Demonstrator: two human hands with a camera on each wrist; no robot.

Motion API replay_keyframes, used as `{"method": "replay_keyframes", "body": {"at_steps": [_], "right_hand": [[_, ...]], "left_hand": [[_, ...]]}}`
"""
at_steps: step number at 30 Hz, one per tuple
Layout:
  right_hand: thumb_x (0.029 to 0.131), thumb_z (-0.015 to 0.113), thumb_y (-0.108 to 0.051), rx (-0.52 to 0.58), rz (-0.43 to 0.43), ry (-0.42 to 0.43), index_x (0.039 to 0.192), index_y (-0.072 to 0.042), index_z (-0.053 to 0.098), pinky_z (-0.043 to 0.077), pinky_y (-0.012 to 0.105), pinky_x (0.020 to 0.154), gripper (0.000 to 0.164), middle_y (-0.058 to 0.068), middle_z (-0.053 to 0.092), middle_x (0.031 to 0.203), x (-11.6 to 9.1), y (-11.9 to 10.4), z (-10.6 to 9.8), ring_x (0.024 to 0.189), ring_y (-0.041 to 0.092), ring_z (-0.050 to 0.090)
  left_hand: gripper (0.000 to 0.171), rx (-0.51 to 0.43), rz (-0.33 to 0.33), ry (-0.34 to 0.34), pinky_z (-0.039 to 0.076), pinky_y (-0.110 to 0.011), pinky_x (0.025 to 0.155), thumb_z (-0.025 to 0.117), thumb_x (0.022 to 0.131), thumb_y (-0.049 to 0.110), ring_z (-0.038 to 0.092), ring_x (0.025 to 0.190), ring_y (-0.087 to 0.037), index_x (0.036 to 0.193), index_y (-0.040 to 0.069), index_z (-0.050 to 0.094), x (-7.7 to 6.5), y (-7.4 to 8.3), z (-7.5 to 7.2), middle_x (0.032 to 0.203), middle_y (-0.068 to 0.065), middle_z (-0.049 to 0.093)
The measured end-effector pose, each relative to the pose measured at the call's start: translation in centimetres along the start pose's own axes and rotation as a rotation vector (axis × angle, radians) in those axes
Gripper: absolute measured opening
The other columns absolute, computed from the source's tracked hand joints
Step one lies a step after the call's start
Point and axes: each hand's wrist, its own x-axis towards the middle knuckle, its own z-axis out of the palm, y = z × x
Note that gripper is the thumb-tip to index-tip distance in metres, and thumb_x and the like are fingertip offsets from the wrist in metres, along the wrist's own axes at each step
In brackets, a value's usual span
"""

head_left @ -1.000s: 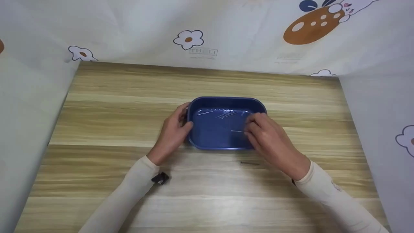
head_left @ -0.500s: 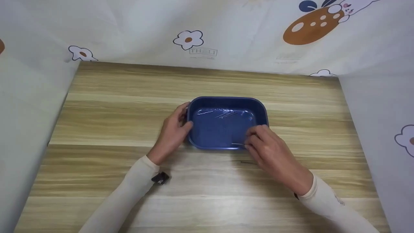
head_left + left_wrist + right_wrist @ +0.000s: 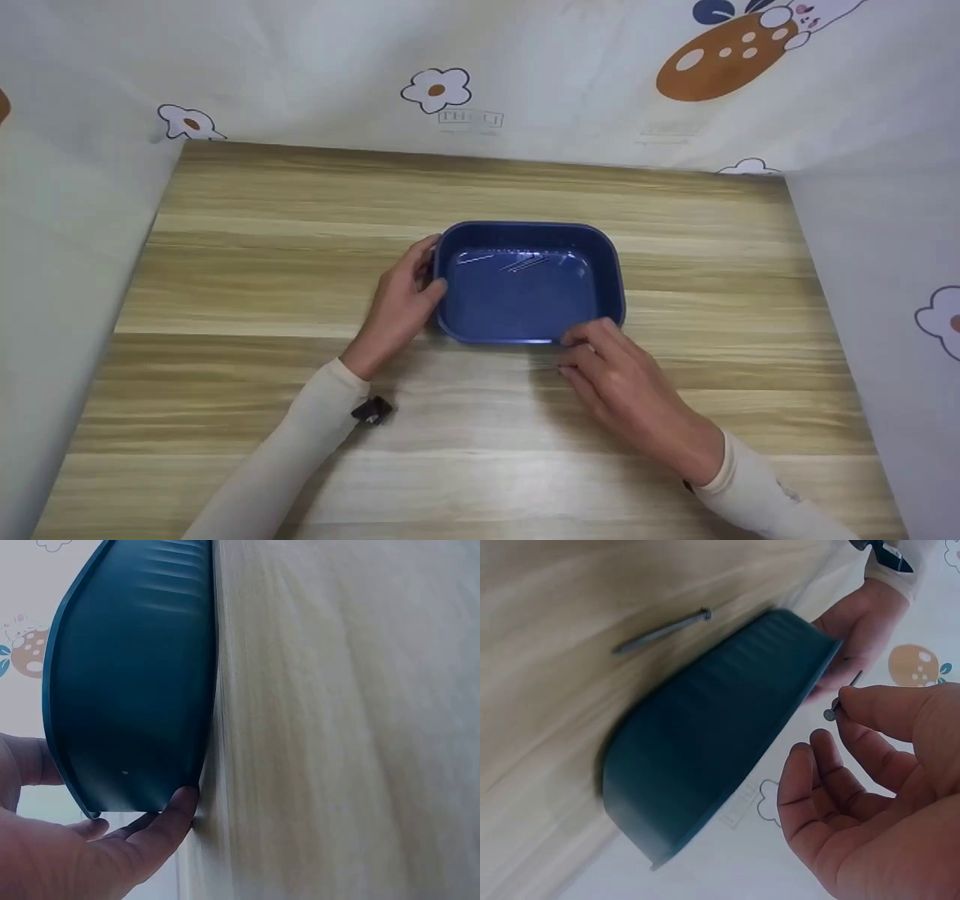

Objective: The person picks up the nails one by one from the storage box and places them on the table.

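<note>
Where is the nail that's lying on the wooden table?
In the right wrist view, the nail lies toward the upper left, on the wooden table, beside the blue box but not touching it.

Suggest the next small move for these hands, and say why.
Probably lower the pinched nail to the table, beside the loose nail there: the right hand has come from over the tray to its near edge with that nail, while the left hand grips the tray's left end.
</note>
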Motion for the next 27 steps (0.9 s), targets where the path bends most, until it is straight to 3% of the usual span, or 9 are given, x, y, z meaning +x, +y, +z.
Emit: {"method": "replay_keyframes", "body": {"at_steps": [11, 27], "right_hand": [[0.091, 0.083, 0.004, 0.056, 0.019, -0.019, 0.095, -0.007, 0.077, 0.061, 0.031, 0.090, 0.014, 0.004, 0.069, 0.115, -1.6, 0.1, 1.0, 0.107, 0.019, 0.065], [0.091, 0.085, 0.001, 0.030, 0.040, -0.023, 0.099, -0.008, 0.078, 0.061, 0.032, 0.092, 0.014, 0.003, 0.069, 0.114, -3.3, 0.5, 1.4, 0.109, 0.017, 0.066]], "left_hand": [[0.065, 0.007, 0.008, 0.005, 0.049, -0.042, 0.122, 0.059, 0.100, -0.003, 0.060, 0.144, -0.031, 0.164, 0.003, 0.049, -0.2, -0.2, 0.1, 0.153, -0.021, 0.063], [0.064, -0.004, -0.007, -0.006, 0.047, -0.039, 0.124, 0.059, 0.101, -0.001, 0.057, 0.147, -0.028, 0.164, 0.004, 0.048, -0.2, -0.2, 0.0, 0.156, -0.019, 0.061]]}}
